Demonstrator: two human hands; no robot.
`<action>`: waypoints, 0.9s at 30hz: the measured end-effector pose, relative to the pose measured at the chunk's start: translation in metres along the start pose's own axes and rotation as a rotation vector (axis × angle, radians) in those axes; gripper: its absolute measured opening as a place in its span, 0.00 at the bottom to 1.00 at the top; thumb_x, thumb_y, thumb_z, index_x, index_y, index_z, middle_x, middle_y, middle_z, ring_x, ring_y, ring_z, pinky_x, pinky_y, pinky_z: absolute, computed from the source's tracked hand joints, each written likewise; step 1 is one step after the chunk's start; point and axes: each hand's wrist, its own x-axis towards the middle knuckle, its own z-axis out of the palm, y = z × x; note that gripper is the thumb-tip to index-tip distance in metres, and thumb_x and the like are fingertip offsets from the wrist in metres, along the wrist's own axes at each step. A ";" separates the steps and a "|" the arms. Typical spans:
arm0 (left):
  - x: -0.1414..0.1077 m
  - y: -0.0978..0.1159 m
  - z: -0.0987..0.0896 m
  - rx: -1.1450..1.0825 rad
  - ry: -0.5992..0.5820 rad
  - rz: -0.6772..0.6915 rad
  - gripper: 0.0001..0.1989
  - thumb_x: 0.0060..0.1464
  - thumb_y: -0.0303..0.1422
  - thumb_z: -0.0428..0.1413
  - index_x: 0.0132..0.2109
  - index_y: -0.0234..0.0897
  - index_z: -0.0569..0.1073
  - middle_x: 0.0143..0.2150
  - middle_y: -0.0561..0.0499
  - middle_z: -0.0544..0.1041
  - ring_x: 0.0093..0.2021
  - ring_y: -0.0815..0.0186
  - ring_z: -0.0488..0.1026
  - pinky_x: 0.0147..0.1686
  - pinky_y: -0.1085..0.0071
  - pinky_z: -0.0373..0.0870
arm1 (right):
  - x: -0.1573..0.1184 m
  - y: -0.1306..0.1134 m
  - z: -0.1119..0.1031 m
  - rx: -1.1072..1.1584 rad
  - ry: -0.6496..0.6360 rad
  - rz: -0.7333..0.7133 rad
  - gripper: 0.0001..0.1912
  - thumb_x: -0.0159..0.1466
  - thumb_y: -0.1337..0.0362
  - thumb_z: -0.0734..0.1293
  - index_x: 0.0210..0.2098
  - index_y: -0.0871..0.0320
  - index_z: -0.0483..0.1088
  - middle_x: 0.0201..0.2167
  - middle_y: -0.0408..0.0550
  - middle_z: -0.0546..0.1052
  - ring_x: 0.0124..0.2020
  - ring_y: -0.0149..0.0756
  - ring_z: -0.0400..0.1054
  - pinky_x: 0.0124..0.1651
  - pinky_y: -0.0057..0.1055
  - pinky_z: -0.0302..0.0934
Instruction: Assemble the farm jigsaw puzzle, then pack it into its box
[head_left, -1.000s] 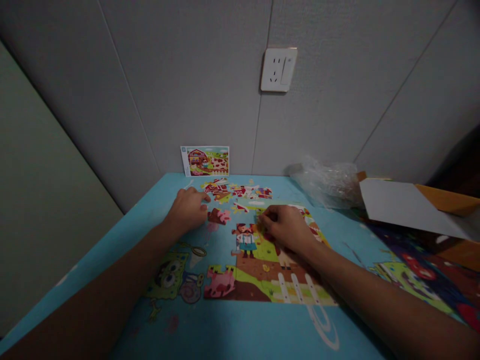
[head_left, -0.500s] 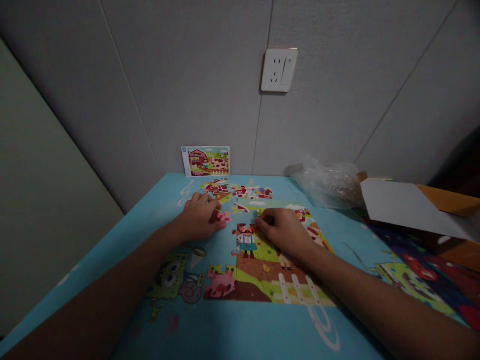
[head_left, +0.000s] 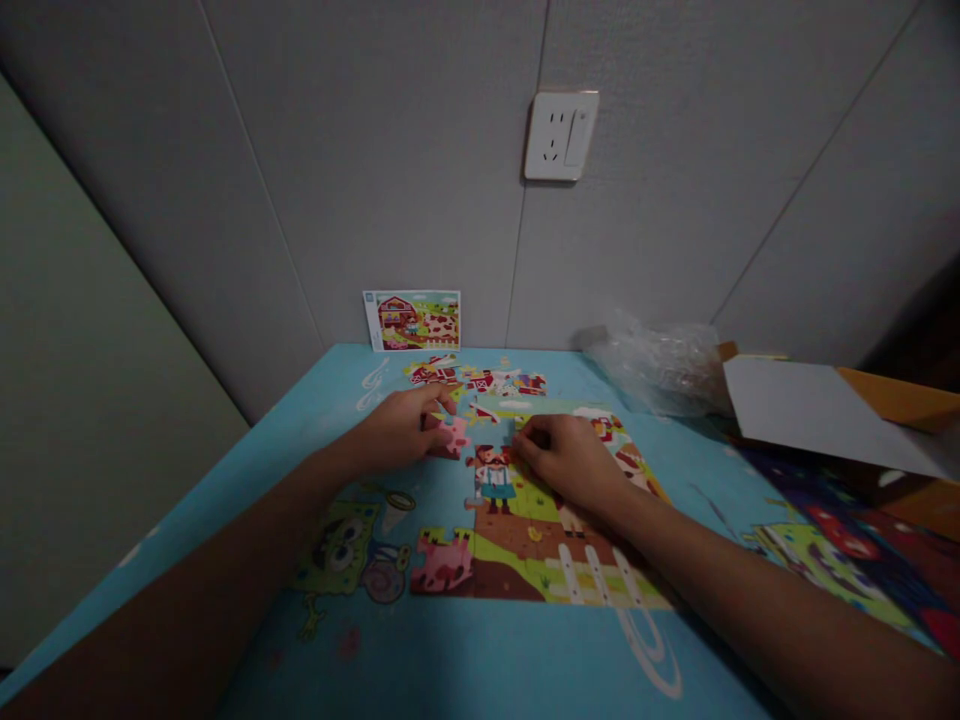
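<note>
My left hand (head_left: 405,425) is on the left with thumb and fingers closed on a pink jigsaw puzzle piece (head_left: 454,438), whose left part they cover. To its right lies a partly joined farm puzzle (head_left: 517,550), with a moustached figure in blue overalls (head_left: 495,478) and a white fence. A pink pig piece (head_left: 442,562) forms its lower left corner. Resting over the puzzle's upper middle, my right hand (head_left: 566,455) has thumb and fingertips pinched together beside the figure's head. What is between those fingertips is hidden.
Several loose puzzle pieces (head_left: 502,382) lie toward the wall. A farm picture card (head_left: 418,320) leans there. Crumpled clear plastic (head_left: 660,365) and an open box (head_left: 832,410) are at the right. The blue tablecloth (head_left: 450,660) has cartoon prints. A socket (head_left: 561,135) is on the wall.
My left hand's fingers have shifted and lifted slightly, so more of the pink puzzle piece shows. My right hand stays in the same place on the puzzle.
</note>
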 end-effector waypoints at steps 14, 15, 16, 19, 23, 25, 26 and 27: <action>-0.022 0.017 -0.020 0.095 -0.917 -0.401 0.11 0.47 0.38 0.61 0.24 0.36 0.73 0.19 0.52 0.75 0.17 0.68 0.71 0.18 0.75 0.67 | 0.000 0.000 0.000 0.009 -0.013 0.020 0.12 0.60 0.62 0.62 0.27 0.58 0.76 0.24 0.48 0.77 0.23 0.32 0.64 0.27 0.29 0.48; -0.022 0.017 -0.020 0.120 -0.910 -0.398 0.12 0.47 0.38 0.61 0.23 0.36 0.73 0.18 0.52 0.75 0.18 0.67 0.72 0.19 0.75 0.67 | 0.000 0.000 0.000 0.008 -0.011 0.017 0.12 0.60 0.62 0.62 0.27 0.58 0.76 0.24 0.48 0.77 0.23 0.32 0.64 0.27 0.29 0.48; -0.022 0.017 -0.020 0.145 -0.902 -0.392 0.13 0.47 0.39 0.61 0.22 0.36 0.72 0.18 0.52 0.75 0.18 0.67 0.72 0.19 0.75 0.67 | 0.000 0.000 0.000 0.007 -0.009 0.013 0.11 0.60 0.62 0.62 0.27 0.58 0.76 0.25 0.48 0.77 0.23 0.32 0.64 0.27 0.29 0.48; -0.022 0.017 -0.022 0.219 -0.903 -0.360 0.16 0.47 0.40 0.60 0.19 0.36 0.71 0.16 0.51 0.74 0.16 0.68 0.70 0.18 0.75 0.64 | 0.000 0.001 0.001 -0.005 -0.007 0.008 0.12 0.60 0.61 0.63 0.28 0.58 0.76 0.25 0.48 0.77 0.23 0.32 0.64 0.27 0.29 0.48; -0.022 0.014 -0.023 0.265 -0.859 -0.287 0.18 0.47 0.41 0.60 0.17 0.35 0.71 0.15 0.51 0.72 0.15 0.70 0.67 0.16 0.76 0.60 | 0.000 0.000 0.000 -0.014 -0.011 0.012 0.11 0.60 0.62 0.63 0.28 0.58 0.76 0.25 0.48 0.77 0.23 0.32 0.64 0.28 0.29 0.48; -0.021 0.011 -0.024 0.251 -0.845 -0.272 0.18 0.46 0.42 0.61 0.18 0.35 0.71 0.15 0.53 0.71 0.15 0.71 0.66 0.17 0.76 0.59 | 0.000 -0.001 0.000 -0.012 -0.019 0.013 0.11 0.60 0.62 0.62 0.28 0.58 0.76 0.25 0.48 0.77 0.24 0.32 0.64 0.28 0.29 0.49; -0.020 0.009 -0.024 0.244 -0.840 -0.265 0.18 0.46 0.43 0.61 0.18 0.36 0.71 0.15 0.53 0.70 0.15 0.71 0.65 0.17 0.76 0.59 | 0.000 -0.001 0.000 -0.011 -0.020 0.014 0.11 0.60 0.62 0.62 0.28 0.58 0.76 0.25 0.48 0.77 0.24 0.32 0.65 0.29 0.29 0.49; -0.020 0.008 -0.024 0.241 -0.834 -0.256 0.18 0.46 0.44 0.61 0.18 0.36 0.71 0.15 0.54 0.70 0.16 0.71 0.64 0.17 0.76 0.59 | 0.000 -0.001 0.000 -0.010 -0.020 0.013 0.11 0.60 0.62 0.62 0.28 0.58 0.76 0.25 0.48 0.77 0.24 0.32 0.65 0.29 0.29 0.50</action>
